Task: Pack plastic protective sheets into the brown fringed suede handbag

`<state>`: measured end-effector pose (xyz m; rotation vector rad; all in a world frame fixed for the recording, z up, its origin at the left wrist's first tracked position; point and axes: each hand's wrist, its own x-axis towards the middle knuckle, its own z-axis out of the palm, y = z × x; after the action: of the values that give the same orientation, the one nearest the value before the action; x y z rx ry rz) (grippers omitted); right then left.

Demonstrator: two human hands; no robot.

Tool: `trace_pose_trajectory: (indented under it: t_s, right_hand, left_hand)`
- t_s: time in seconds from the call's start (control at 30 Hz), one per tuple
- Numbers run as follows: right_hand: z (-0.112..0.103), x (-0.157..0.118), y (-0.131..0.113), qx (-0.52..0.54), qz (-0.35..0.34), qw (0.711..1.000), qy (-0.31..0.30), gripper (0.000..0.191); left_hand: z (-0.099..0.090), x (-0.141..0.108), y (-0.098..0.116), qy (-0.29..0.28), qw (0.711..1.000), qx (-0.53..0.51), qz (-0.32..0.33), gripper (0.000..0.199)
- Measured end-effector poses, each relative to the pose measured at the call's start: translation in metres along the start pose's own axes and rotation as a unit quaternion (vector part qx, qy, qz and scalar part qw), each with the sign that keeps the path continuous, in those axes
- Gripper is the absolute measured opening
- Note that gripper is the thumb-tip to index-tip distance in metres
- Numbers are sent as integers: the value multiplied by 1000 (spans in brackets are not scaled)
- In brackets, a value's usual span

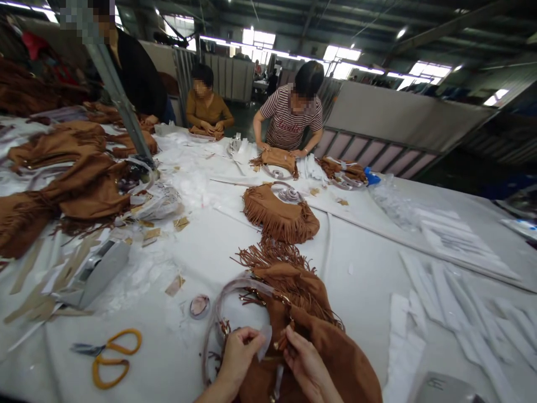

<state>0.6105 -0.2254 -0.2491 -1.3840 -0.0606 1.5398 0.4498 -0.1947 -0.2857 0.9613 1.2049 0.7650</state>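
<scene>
Left hand: fingers pinching a small translucent sheet, over the near bag. Right hand: fingers closed on a brown tassel at the same bag. Bag lies on the white worktop, its strap looped to the left. Scissors, orange-handled, blades parted, left of the strap. Fringed bag farther off; beyond it, a person in stripes handles another brown bag.

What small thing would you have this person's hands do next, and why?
Probably bring the translucent piece over to the small brown fitting and wrap it. The left hand pinches the piece, the right hand steadies the fitting close by, and the bag's handle already looks wrapped.
</scene>
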Motion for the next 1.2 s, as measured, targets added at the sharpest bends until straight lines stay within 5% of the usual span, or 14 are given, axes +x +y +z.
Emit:
trace_pose_trajectory:
  t_s: [0.23,0.57,1.0,1.2]
  right_hand:
    - [2,-3,-7,-16,2,1000,-16,27]
    - [-5,0,1,-160,-94,983,0,38]
    - [-5,5,-5,-304,-144,942,23,49]
    - [-9,7,-1,-323,-164,931,34,48]
  left_hand:
    - [-13,7,-16,-91,990,103,-26,12]
    - [-14,11,-3,-208,956,193,-76,18]
    - [-11,10,15,-223,946,225,-61,19]
    - [-5,10,24,-275,945,162,-69,22]
